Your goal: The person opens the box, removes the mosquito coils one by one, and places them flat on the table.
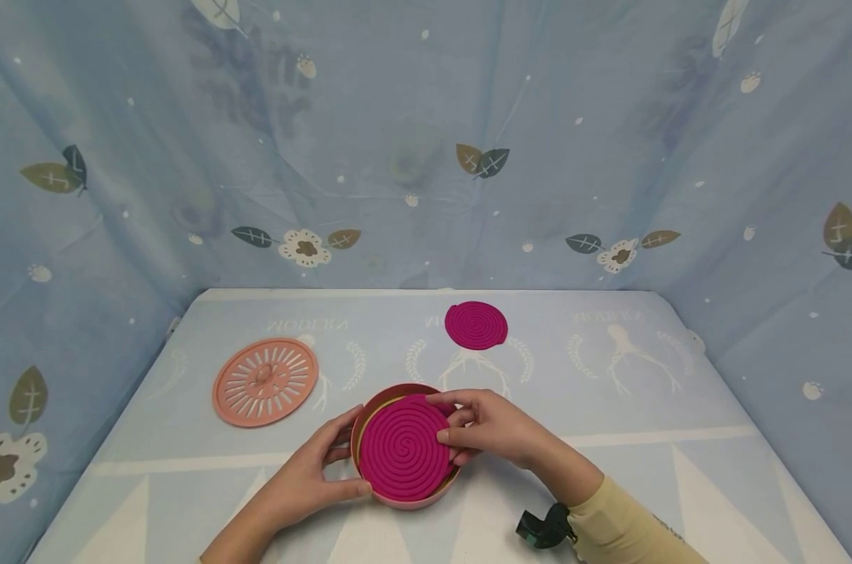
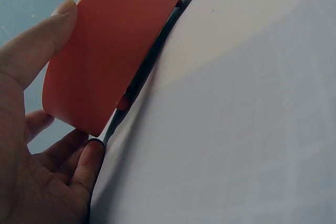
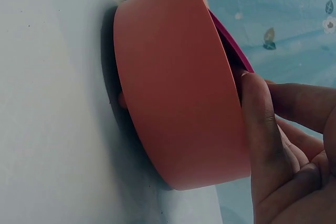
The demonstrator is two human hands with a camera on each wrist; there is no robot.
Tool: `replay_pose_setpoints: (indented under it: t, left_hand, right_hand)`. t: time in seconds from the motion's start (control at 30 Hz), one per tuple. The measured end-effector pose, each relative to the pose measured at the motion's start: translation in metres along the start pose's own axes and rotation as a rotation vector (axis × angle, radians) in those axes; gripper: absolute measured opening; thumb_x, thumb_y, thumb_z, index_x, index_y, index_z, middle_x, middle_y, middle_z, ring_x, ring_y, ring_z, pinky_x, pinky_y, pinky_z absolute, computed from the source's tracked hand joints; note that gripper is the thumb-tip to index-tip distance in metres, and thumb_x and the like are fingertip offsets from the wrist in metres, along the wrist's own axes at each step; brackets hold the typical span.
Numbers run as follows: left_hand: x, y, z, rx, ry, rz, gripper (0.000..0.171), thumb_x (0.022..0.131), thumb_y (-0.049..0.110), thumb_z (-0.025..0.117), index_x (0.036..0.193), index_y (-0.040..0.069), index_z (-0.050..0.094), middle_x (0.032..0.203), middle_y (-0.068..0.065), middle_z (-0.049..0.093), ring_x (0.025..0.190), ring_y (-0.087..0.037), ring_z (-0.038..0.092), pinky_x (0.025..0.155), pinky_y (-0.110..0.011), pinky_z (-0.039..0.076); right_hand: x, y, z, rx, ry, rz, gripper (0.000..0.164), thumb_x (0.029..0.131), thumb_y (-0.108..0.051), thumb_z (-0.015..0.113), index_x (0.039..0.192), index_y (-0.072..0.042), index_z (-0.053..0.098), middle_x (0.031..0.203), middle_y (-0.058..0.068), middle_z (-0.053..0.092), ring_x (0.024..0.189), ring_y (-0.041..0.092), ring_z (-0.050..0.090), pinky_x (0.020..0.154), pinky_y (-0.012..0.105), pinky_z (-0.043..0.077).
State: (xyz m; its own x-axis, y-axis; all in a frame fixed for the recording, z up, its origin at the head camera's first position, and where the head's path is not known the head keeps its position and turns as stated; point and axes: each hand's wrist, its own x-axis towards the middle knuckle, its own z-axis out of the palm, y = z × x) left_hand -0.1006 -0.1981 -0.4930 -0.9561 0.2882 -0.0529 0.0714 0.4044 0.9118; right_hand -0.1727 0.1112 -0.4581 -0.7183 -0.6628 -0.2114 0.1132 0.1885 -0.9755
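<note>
1. Head view: right grip (image 1: 489, 427) is pinching a magenta coil (image 1: 403, 450), tilted in the mouth of a box (image 1: 405, 504).
2. Left grip (image 1: 320, 474) has the box.
3. Second coil (image 1: 477, 326) and lid (image 1: 265, 384): farther back on the counter (image 1: 609, 407).

Enclosure: pale blue printed fabric hangs as back wall (image 1: 398, 94), left wall (image 1: 109, 313) and right wall (image 1: 771, 313), with soft vertical folds. Print: brown and dark-green leaves (image 1: 492, 160), white flowers (image 1: 305, 247), small paw marks (image 1: 750, 82). Desk (image 1: 595, 407) meets back wall; its pale blue-grey cover bears antlered motifs (image 1: 626, 356), leafy sprays (image 1: 355, 368), inverted lettering (image 1: 308, 325), a whitish band (image 1: 651, 436) and pale triangles (image 1: 701, 486) nearer the camera. Light: soft, diffuse in head view; both wrist views darker.
</note>
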Motion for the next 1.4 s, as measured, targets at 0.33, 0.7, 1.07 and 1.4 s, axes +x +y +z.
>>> replay_pose_setpoints:
  t: [0.33,0.7,1.07,1.4]
  left_hand:
    - [0.0005,0.0011,0.0000,-0.008,-0.001,0.003,0.103,0.068,0.037,0.092,0.153,0.032,0.034,0.142,0.007,0.048,0.128,-0.013,0.049,0.106,-0.028,0.046]
    - [0.0001,-0.0005,0.0011,0.007,0.010,0.002,0.103,0.067,0.040,0.092,0.152,0.035,0.034,0.141,0.008,0.049,0.127,-0.013,0.049,0.105,-0.028,0.047]
    - [-0.0013,0.0001,0.0000,0.006,0.008,0.009,0.102,0.067,0.039,0.092,0.152,0.033,0.035,0.140,0.007,0.049,0.126,-0.014,0.051,0.105,-0.028,0.047]
    - [-0.0009,-0.0016,0.0005,0.002,0.007,0.029,0.101,0.069,0.038,0.091,0.152,0.033,0.034,0.141,0.007,0.049,0.128,-0.014,0.049,0.105,-0.028,0.047]
  right_hand:
    - [-0.0009,0.0013,-0.0023,0.044,0.018,-0.014,0.051,0.089,-0.010,0.074,0.137,-0.017,0.058,0.090,0.016,0.069,0.065,0.022,0.067,0.064,0.040,0.064]
    - [-0.0004,0.0029,-0.0031,0.052,0.010,-0.018,0.050,0.089,-0.009,0.074,0.136,-0.017,0.059,0.090,0.016,0.068,0.065,0.022,0.067,0.064,0.039,0.064]
    - [0.0002,0.0033,0.0001,0.059,0.010,-0.024,0.049,0.090,-0.008,0.073,0.136,-0.016,0.059,0.089,0.015,0.068,0.065,0.020,0.067,0.063,0.038,0.064]
    - [0.0005,0.0048,-0.0014,0.049,0.000,-0.031,0.050,0.090,-0.009,0.073,0.137,-0.015,0.058,0.089,0.014,0.069,0.066,0.020,0.067,0.065,0.038,0.064]
